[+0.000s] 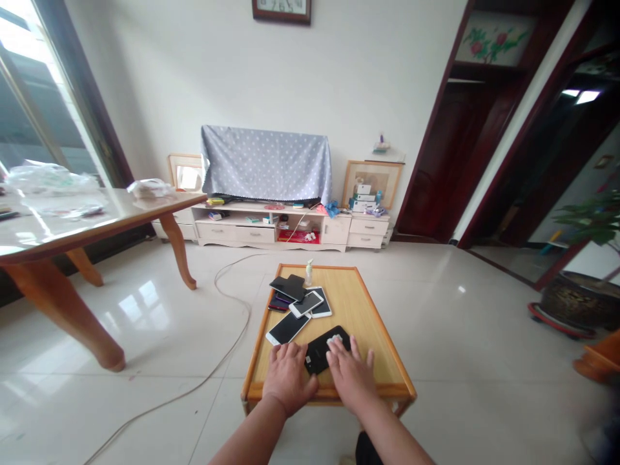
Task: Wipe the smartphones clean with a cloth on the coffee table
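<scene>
A black smartphone [317, 356] lies back side up near the front edge of the small wooden table [382, 361]. At its left end is my left hand [287, 376], with thumb and index finger around the phone's edge and the other fingers bent over the tabletop. My right hand [352, 373] presses a crumpled white tissue [334, 338] onto the phone's right part, its outer fingers spread. Just beyond, a white phone with a dark screen [288, 328] lies flat. A smaller white phone [306, 303] rests on another white phone [323, 303]. Dark phones [289, 287] overlap at the left.
A small pump bottle [309, 272] stands at the table's far end. A cable [213, 368] runs across the tiled floor on the left. A larger table [121, 216] holds plastic bags. Against the wall is a white cabinet [232, 232]; a potted plant [571, 300] stands right.
</scene>
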### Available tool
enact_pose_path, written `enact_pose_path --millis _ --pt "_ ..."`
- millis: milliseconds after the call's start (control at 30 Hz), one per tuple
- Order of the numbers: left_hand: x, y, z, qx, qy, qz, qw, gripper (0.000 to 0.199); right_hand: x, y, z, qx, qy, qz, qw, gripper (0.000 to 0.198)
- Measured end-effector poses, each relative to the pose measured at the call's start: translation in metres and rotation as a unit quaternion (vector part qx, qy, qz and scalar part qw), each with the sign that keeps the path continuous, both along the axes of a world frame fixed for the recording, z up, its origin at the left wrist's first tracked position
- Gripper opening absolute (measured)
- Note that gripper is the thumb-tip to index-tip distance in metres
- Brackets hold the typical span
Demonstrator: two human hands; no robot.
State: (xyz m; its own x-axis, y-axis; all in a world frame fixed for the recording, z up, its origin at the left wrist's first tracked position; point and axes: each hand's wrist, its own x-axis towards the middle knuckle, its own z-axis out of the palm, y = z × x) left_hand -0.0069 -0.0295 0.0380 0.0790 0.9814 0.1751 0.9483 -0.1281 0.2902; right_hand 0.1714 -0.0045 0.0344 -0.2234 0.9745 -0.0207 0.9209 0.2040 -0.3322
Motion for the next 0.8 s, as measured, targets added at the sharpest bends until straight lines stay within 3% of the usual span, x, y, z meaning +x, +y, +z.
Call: enact_pose_path --millis 67,233,300,500,567,700,800 --pt "0.000 0.000 0.001 -0.005 -0.001 0.003 1.000 0.059 -0.001 0.004 0.000 -0.004 -0.004 -0.027 1.000 0.060" --pt "-0.001 0.001 -0.002 -0.002 -0.005 0.009 1.000 0.052 -0.019 -0.015 -0.004 -0.005 0.036 0.113 0.993 0.057" --pt "-0.001 0.001 -0.002 0.000 -0.007 0.007 1.000 0.050 -0.020 -0.014 -0.004 -0.002 0.040 0.122 0.992 0.056" --pt "-0.001 0.002 -0.008 0.007 -0.004 0.012 1.000 0.063 -0.005 0.015 -0.005 0.004 -0.007 -0.041 0.999 0.059" --pt "-0.003 0.004 -0.017 0.018 -0.008 0.013 1.000 0.065 -0.010 0.010 -0.006 0.001 0.000 -0.008 1.000 0.059" --pt "-0.006 0.007 -0.033 0.026 -0.009 0.018 0.999 0.067 -0.027 -0.010 -0.005 0.002 0.047 0.143 0.989 0.053" --pt "-0.006 0.007 -0.035 0.036 -0.020 0.021 0.999 0.067 -0.025 -0.003 -0.003 -0.003 0.050 0.131 0.990 0.054"
